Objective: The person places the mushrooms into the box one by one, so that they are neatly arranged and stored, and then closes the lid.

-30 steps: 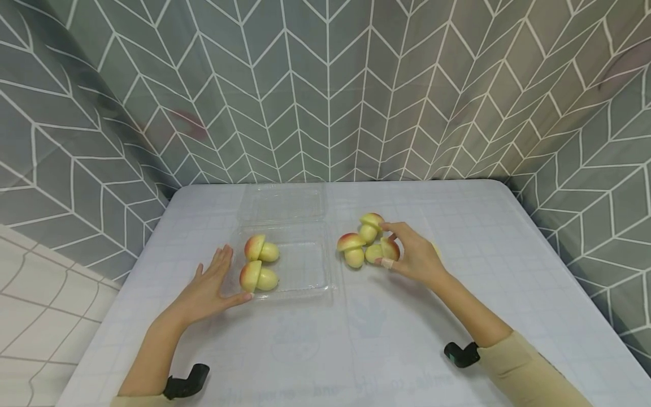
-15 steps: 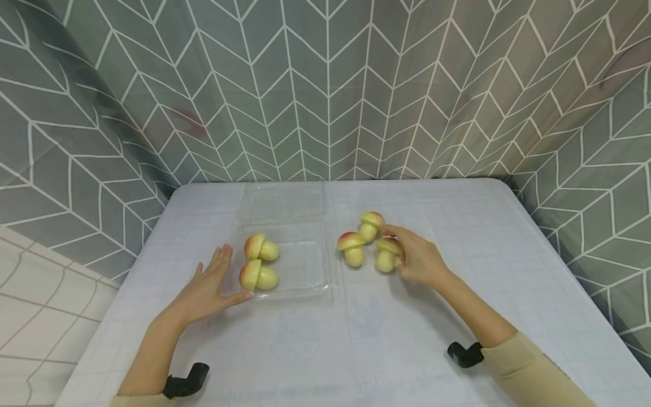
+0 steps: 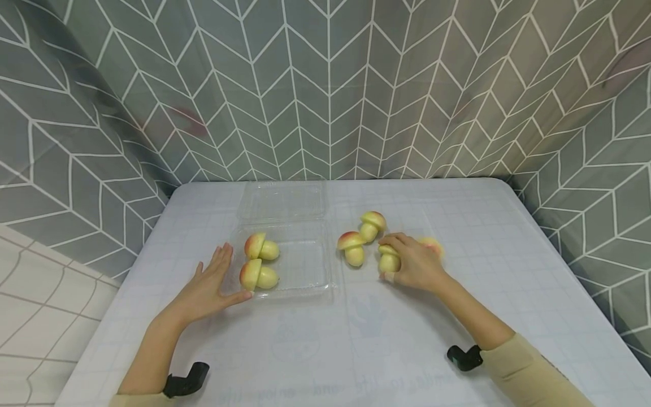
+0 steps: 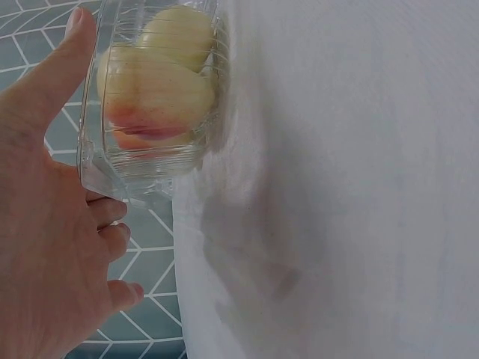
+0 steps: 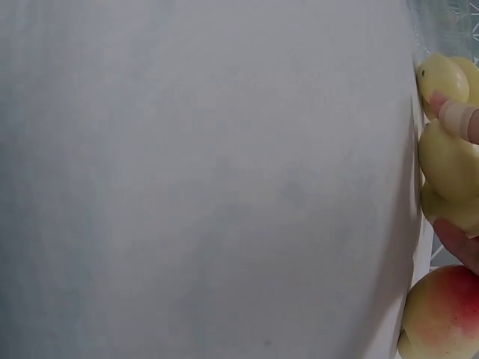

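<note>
My right hand (image 3: 414,264) grips a yellow mushroom-shaped piece (image 3: 389,262), thumb at the front and fingers over its cap. In the right wrist view, the thumb and a fingertip sit on either side of the pale mushroom (image 5: 449,164). Two more mushrooms with red-tinged caps, one at the back (image 3: 373,225) and one to the left (image 3: 351,249), lie beside it. Another mushroom (image 3: 431,245) is partly hidden behind the right hand. My left hand (image 3: 205,289) lies spread at the left side of a clear plastic clamshell box (image 3: 305,288), thumb touching its near-left corner.
Inside the box's left part lie two mushrooms, a rear one (image 3: 261,247) and a front one (image 3: 258,275), caps to the left. The lid (image 3: 282,202) is folded back on the white-covered table (image 3: 325,350). Grey patterned curtains (image 3: 325,90) rise behind the table.
The right hand has turned the sideways mushroom so its stem faces the person, then moved over its cap and round it. The left hand and the box have stayed put.
</note>
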Demonstrator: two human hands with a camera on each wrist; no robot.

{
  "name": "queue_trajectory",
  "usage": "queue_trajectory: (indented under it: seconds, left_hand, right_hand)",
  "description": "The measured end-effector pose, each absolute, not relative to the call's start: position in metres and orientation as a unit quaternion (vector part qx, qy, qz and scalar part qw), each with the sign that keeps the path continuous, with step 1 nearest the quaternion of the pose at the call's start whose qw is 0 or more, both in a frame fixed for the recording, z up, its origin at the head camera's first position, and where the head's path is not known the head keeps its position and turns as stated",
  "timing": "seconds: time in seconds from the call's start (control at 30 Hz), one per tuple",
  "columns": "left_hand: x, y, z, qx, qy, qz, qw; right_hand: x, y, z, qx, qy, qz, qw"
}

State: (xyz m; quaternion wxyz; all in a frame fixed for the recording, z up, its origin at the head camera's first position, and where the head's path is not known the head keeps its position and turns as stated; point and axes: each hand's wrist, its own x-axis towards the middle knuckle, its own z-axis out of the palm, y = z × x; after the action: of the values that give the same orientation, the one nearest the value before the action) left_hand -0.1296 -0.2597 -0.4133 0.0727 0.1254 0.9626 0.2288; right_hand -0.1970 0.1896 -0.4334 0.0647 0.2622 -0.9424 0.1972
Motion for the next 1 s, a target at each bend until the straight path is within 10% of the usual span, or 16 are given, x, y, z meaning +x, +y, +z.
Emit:
queue_trajectory:
  seconds: [1.0]
  left_hand:
    - [-0.130, -0.260, -0.416, 0.125, 0.963, 0.228, 0.070]
  right_hand:
    - [-0.202, 0.187, -0.410, 0.323, -0.897, 0.261, 0.150]
